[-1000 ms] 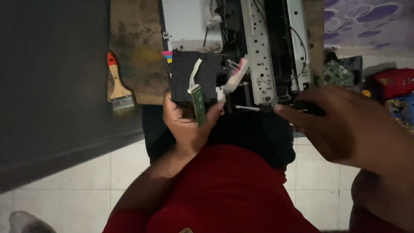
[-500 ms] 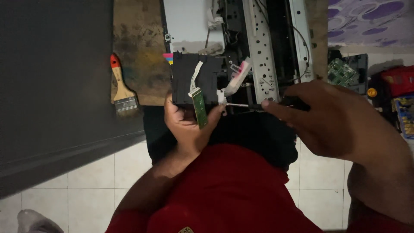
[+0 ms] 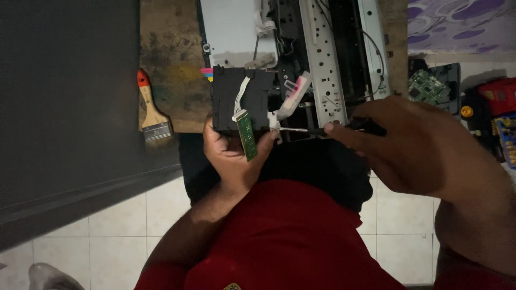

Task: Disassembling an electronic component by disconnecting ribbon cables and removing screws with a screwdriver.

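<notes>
My left hand (image 3: 232,156) grips a black box-shaped printer part (image 3: 236,99) from below; a white ribbon cable and a small green circuit board (image 3: 247,135) hang off its front over my fingers. My right hand (image 3: 414,145) holds a black-handled screwdriver (image 3: 344,128) pointing left, its thin metal tip touching a white piece at the part's lower right corner. A white and pink plastic piece (image 3: 293,94) sticks out of the part's right side. Behind lies an opened printer chassis (image 3: 328,53) with a perforated metal rail.
A paintbrush (image 3: 150,110) with a wooden handle and red tip lies left, at the edge of a stained wooden board (image 3: 172,59). A green circuit board (image 3: 427,83) and red and blue objects (image 3: 497,107) sit right. White floor tiles (image 3: 129,225) lie below.
My right hand and the screwdriver have shifted slightly left toward the black part. My left hand keeps its grip on the part, almost unmoved.
</notes>
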